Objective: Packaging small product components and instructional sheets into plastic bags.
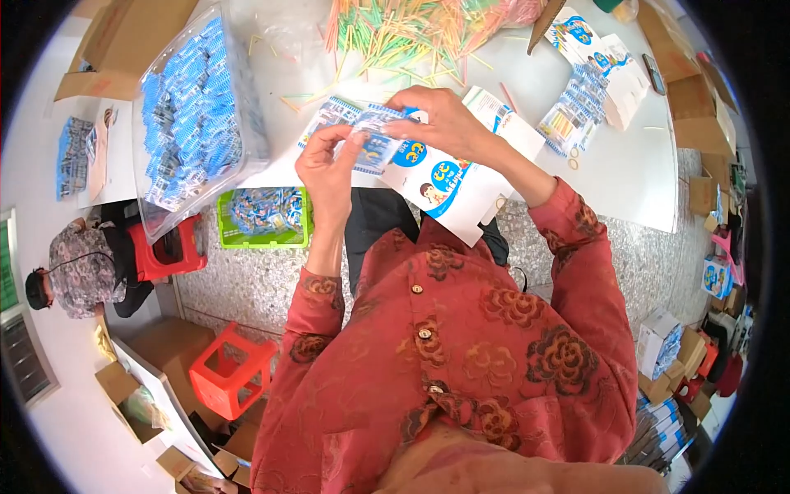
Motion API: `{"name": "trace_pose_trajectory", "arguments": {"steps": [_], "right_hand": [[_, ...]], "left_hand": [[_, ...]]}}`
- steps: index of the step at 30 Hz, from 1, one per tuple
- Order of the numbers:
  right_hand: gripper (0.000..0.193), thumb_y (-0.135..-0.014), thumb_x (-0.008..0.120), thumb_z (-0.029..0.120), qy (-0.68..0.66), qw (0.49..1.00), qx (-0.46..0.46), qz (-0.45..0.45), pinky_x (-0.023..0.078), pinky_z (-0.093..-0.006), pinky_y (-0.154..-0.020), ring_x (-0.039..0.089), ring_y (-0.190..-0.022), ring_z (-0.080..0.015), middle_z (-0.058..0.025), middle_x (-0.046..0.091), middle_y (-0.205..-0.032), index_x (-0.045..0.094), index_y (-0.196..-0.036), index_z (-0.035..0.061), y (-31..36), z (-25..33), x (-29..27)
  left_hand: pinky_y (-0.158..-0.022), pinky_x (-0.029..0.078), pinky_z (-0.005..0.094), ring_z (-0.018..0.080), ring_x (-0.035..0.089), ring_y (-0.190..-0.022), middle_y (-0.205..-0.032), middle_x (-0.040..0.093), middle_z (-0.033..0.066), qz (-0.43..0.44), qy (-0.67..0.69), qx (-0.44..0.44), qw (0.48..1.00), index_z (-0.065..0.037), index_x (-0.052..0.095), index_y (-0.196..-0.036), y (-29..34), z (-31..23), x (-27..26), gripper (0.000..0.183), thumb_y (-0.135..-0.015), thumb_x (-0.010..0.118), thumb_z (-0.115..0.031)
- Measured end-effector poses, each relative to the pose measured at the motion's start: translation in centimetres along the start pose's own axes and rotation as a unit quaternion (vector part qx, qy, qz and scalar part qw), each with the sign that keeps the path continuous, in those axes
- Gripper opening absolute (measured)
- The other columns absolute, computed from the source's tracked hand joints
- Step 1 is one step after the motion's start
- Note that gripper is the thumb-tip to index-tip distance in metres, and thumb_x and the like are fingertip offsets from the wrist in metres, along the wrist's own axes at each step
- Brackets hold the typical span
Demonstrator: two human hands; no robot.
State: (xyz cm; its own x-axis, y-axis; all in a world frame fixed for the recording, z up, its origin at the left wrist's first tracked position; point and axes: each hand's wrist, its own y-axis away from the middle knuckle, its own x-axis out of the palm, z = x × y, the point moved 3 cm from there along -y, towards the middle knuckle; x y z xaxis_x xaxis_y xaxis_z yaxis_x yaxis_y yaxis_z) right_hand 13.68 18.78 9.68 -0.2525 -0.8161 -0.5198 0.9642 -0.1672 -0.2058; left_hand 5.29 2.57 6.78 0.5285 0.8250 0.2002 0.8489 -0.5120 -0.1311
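Just above the table's near edge, a small blue-and-white plastic packet (pixel 374 153) is pinched between both my hands. Its left side is gripped by the thumb and fingers of my left hand (pixel 327 165). My right hand (pixel 448 123) reaches over from the right and holds the packet's upper right part. Underneath lies a white-and-blue printed carton (pixel 473 198), flattened and jutting over the edge. Another blue-edged packet (pixel 327 115) rests on the table behind my left hand. Farther right are several stacked packets (pixel 570 119) with pale sticks showing, beside rubber bands (pixel 573 158).
A loose heap of coloured straws (pixel 403 37) covers the table's far side. At left stands a transparent tub (pixel 253 107) full of blue packets; below it, a green basket (pixel 263 243) holds more. Printed cartons (pixel 625 90) lie far right. Red stools (pixel 234 370) and a seated person (pixel 86 267) are left.
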Motion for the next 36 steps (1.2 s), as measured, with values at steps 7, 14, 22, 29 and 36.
{"name": "trace_pose_trajectory", "arguments": {"steps": [7, 14, 22, 29, 36], "right_hand": [[0.018, -0.079, 0.064, 0.016, 0.105, 0.993, -0.057, 0.012, 0.043, -0.0358, -0.060, 0.054, -0.068, -0.0303, -0.0145, 0.056, -0.073, 0.060, -0.084, -0.0007, -0.1, 1.5, -0.2], [0.019, -0.076, 0.063, 0.012, 0.092, 0.989, -0.113, -0.004, 0.044, -0.0359, -0.063, 0.056, -0.075, -0.0300, -0.0132, 0.058, -0.076, 0.059, -0.089, -0.0002, 0.8, 2.6, 0.0], [0.032, -0.069, 0.071, 0.007, 0.060, 0.984, -0.119, -0.120, 0.048, -0.0285, -0.074, 0.059, -0.088, -0.0178, -0.0069, 0.058, -0.104, 0.062, -0.100, 0.0047, 1.8, 5.6, -2.4], [0.030, -0.068, 0.071, 0.008, 0.185, 0.949, -0.227, -0.120, 0.050, -0.0290, -0.065, 0.059, -0.083, -0.0209, -0.0058, 0.057, -0.097, 0.062, -0.097, 0.0059, 3.0, 5.5, -1.5], [0.022, -0.066, 0.066, 0.006, 0.244, 0.919, -0.297, -0.084, 0.048, -0.0268, -0.053, 0.059, -0.075, -0.0158, -0.0033, 0.057, -0.095, 0.058, -0.087, 0.0057, 3.7, 5.4, -0.2]], "left_hand": [[-0.066, 0.044, 0.0231, 0.0091, 0.056, -0.071, -0.077, 0.063, 0.0040, 0.116, -0.199, 0.056, 0.971, 0.002, 0.064, -0.082, 0.8, -0.8, 0.2, 0.010, -0.077, 0.068, -0.005], [-0.060, 0.043, 0.0226, 0.0079, 0.054, -0.064, -0.069, 0.062, 0.0028, 0.112, -0.259, 0.073, 0.957, 0.003, 0.063, -0.076, 1.6, -0.8, 0.7, 0.008, -0.076, 0.068, -0.003], [-0.060, 0.040, 0.0181, 0.0020, 0.050, -0.065, -0.070, 0.061, -0.0020, 0.052, -0.006, -0.051, 0.997, -0.002, 0.063, -0.073, 2.5, 0.1, 0.7, 0.007, -0.075, 0.069, 0.001], [-0.058, 0.039, 0.0174, 0.0016, 0.048, -0.064, -0.070, 0.060, -0.0026, 0.055, -0.022, -0.065, 0.996, -0.002, 0.062, -0.072, 2.7, 0.5, 1.4, 0.009, -0.074, 0.070, 0.002], [-0.064, 0.042, 0.0192, 0.0039, 0.051, -0.067, -0.071, 0.061, -0.0012, 0.058, -0.033, -0.062, 0.996, -0.002, 0.060, -0.071, 3.4, 1.5, 0.9, 0.012, -0.071, 0.069, 0.006]]}}
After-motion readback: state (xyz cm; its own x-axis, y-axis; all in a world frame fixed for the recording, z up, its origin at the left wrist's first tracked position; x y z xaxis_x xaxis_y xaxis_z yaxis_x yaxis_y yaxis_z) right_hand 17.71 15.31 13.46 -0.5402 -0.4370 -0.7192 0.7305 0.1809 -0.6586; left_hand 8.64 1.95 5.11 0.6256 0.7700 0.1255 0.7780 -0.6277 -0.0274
